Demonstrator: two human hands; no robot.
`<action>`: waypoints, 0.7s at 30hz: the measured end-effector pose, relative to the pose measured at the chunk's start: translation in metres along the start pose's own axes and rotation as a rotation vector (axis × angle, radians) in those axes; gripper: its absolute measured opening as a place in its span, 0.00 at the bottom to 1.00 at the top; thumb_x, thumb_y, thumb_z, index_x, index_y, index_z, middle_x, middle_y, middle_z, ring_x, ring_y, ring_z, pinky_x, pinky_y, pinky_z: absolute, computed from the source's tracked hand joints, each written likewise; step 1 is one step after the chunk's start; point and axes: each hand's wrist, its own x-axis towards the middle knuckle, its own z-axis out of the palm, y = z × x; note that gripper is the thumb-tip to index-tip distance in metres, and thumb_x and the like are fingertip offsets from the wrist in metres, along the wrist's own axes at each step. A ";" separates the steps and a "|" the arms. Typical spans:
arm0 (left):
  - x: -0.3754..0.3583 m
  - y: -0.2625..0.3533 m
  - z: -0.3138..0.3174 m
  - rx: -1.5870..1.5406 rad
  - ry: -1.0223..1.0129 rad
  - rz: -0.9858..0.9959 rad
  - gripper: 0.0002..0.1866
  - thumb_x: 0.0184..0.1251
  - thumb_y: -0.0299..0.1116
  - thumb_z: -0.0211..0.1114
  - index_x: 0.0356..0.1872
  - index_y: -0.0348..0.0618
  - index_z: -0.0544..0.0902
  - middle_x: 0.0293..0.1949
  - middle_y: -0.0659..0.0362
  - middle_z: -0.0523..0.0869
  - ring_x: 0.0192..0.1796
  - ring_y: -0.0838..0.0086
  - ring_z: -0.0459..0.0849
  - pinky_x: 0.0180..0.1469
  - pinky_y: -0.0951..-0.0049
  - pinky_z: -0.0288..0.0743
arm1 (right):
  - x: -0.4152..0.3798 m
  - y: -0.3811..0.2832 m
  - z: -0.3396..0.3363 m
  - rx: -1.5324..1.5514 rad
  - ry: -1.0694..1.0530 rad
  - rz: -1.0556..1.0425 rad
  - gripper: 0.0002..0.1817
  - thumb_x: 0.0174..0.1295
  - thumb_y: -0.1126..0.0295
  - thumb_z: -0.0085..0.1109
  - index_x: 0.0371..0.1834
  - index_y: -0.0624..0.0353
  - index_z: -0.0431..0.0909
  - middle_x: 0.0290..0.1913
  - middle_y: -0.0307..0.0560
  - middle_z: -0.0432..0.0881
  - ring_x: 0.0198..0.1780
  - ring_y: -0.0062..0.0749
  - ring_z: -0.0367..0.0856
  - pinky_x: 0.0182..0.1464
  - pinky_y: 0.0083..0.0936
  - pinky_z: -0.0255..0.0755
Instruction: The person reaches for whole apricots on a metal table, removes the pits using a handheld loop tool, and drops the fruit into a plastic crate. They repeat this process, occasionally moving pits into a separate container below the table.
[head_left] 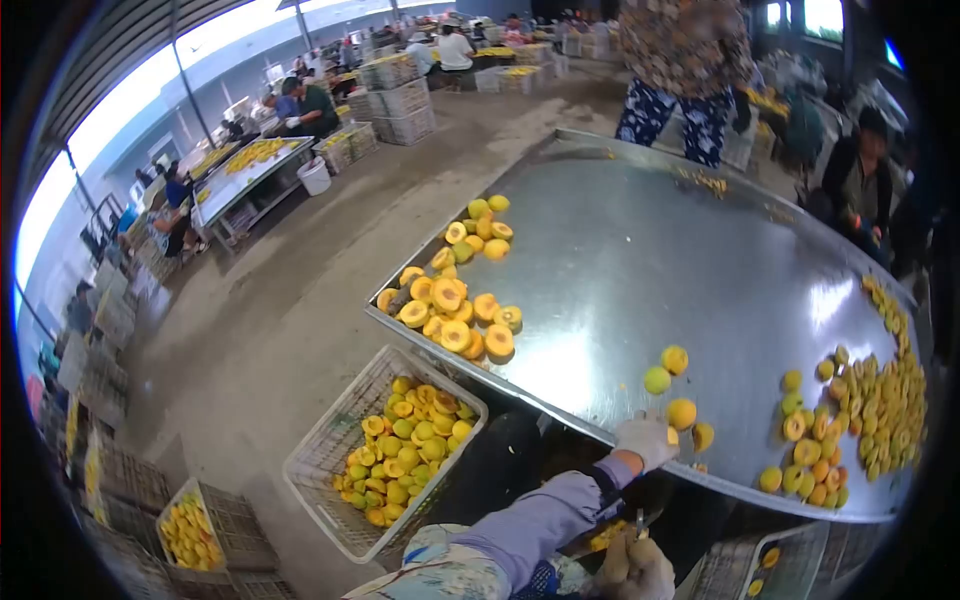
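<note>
My left hand [648,443], pale-gloved and at the end of a purple sleeve, is closed at the near edge of the metal table [600,260]. A bit of orange peach [672,436] shows at its fingers. Just beyond lie a peach half [681,413], a greenish peach [657,380] and another yellow one [675,359]. Below the table edge, close to my lap, my right hand [635,572] is wrapped round a small tool [640,522] whose metal end points up. Its handle is hidden in the fingers.
Cut peaches [455,310] are heaped at the table's left corner, with smaller pieces [880,410] piled at the right. A crate [310,480] of peaches stands on the floor at my left. One person [685,60] stands across the table; another person [860,180] sits at the right.
</note>
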 end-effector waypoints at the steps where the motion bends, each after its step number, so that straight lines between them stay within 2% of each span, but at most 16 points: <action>1: 0.010 0.001 0.009 0.027 -0.002 0.010 0.30 0.58 0.53 0.62 0.54 0.40 0.78 0.54 0.49 0.77 0.58 0.54 0.78 0.57 0.57 0.75 | -0.002 0.001 -0.002 -0.004 0.103 -0.008 0.21 0.78 0.55 0.38 0.27 0.55 0.66 0.13 0.34 0.59 0.08 0.20 0.53 0.12 0.20 0.45; 3: 0.021 -0.001 0.016 -0.015 -0.101 0.060 0.29 0.58 0.51 0.63 0.55 0.39 0.78 0.53 0.49 0.79 0.55 0.52 0.81 0.57 0.56 0.76 | -0.003 -0.005 -0.008 -0.039 0.113 0.061 0.22 0.78 0.54 0.37 0.27 0.55 0.66 0.11 0.34 0.60 0.08 0.20 0.54 0.12 0.18 0.47; 7: 0.021 -0.011 0.021 -0.090 -0.023 0.065 0.30 0.60 0.50 0.61 0.57 0.38 0.76 0.53 0.46 0.81 0.53 0.50 0.82 0.56 0.55 0.75 | 0.001 -0.010 0.004 -0.077 0.182 0.142 0.23 0.78 0.52 0.37 0.27 0.54 0.67 0.10 0.35 0.60 0.08 0.20 0.55 0.11 0.19 0.48; 9: 0.015 -0.015 0.018 -0.299 0.015 0.079 0.31 0.61 0.49 0.60 0.60 0.37 0.73 0.55 0.45 0.81 0.52 0.48 0.82 0.57 0.54 0.75 | 0.003 -0.013 0.012 -0.275 0.090 0.088 0.23 0.77 0.50 0.38 0.27 0.54 0.68 0.10 0.36 0.62 0.09 0.21 0.56 0.11 0.19 0.49; 11: 0.011 -0.019 0.014 -0.361 0.029 0.047 0.33 0.62 0.50 0.60 0.61 0.36 0.70 0.54 0.43 0.81 0.54 0.49 0.82 0.56 0.57 0.75 | 0.007 -0.007 0.006 -0.382 0.066 0.044 0.23 0.77 0.50 0.39 0.28 0.53 0.69 0.10 0.36 0.62 0.09 0.21 0.56 0.11 0.19 0.49; 13: 0.002 -0.020 0.006 -0.878 0.110 0.078 0.34 0.61 0.52 0.62 0.60 0.36 0.69 0.50 0.47 0.82 0.51 0.57 0.83 0.53 0.62 0.75 | 0.007 -0.003 -0.004 -0.484 0.052 -0.013 0.24 0.76 0.49 0.39 0.28 0.53 0.69 0.10 0.37 0.62 0.09 0.22 0.57 0.11 0.20 0.49; 14: -0.005 -0.022 0.000 -1.198 -0.001 0.033 0.31 0.64 0.50 0.63 0.59 0.37 0.70 0.47 0.54 0.81 0.48 0.68 0.81 0.52 0.70 0.74 | 0.008 -0.003 -0.008 -0.451 0.097 -0.021 0.24 0.76 0.48 0.40 0.28 0.54 0.69 0.10 0.37 0.63 0.09 0.22 0.57 0.11 0.20 0.49; 15: -0.015 -0.024 -0.005 -1.203 0.017 0.030 0.31 0.64 0.50 0.63 0.59 0.37 0.70 0.47 0.54 0.81 0.48 0.68 0.81 0.52 0.70 0.74 | 0.009 -0.002 -0.009 -0.414 0.143 -0.028 0.24 0.75 0.47 0.42 0.28 0.54 0.70 0.10 0.38 0.64 0.09 0.22 0.58 0.11 0.20 0.50; 17: -0.038 -0.028 -0.014 -1.535 -0.100 0.267 0.26 0.68 0.45 0.61 0.59 0.38 0.70 0.47 0.58 0.79 0.47 0.75 0.79 0.51 0.75 0.74 | 0.012 -0.004 -0.006 -0.408 0.163 -0.109 0.26 0.74 0.44 0.42 0.30 0.56 0.71 0.10 0.38 0.63 0.09 0.23 0.57 0.11 0.20 0.49; 18: -0.059 -0.027 -0.028 -1.577 -0.191 0.286 0.25 0.71 0.42 0.60 0.61 0.38 0.70 0.48 0.58 0.78 0.49 0.76 0.78 0.54 0.76 0.73 | 0.015 -0.006 -0.008 -0.434 0.180 -0.163 0.26 0.74 0.44 0.42 0.31 0.56 0.72 0.10 0.37 0.62 0.09 0.23 0.57 0.10 0.20 0.49; 19: -0.079 -0.026 -0.042 -1.494 -0.202 0.247 0.26 0.71 0.43 0.60 0.63 0.38 0.70 0.50 0.58 0.78 0.53 0.76 0.77 0.58 0.76 0.71 | 0.018 -0.007 -0.008 -0.458 0.197 -0.220 0.26 0.74 0.44 0.42 0.31 0.56 0.72 0.10 0.37 0.62 0.09 0.23 0.56 0.10 0.20 0.49; 20: -0.092 -0.027 -0.042 -1.468 -0.196 0.284 0.27 0.71 0.43 0.60 0.64 0.37 0.70 0.50 0.58 0.78 0.54 0.76 0.76 0.60 0.76 0.69 | 0.018 -0.008 0.003 -0.532 0.288 -0.307 0.25 0.74 0.45 0.42 0.34 0.56 0.73 0.11 0.36 0.60 0.09 0.22 0.56 0.11 0.20 0.50; 21: -0.101 -0.027 -0.041 -1.440 -0.189 0.322 0.27 0.71 0.43 0.60 0.64 0.37 0.70 0.51 0.57 0.78 0.55 0.76 0.76 0.61 0.76 0.68 | 0.019 -0.006 0.005 -0.537 0.278 -0.299 0.25 0.74 0.45 0.42 0.34 0.56 0.73 0.11 0.36 0.60 0.09 0.22 0.56 0.11 0.20 0.50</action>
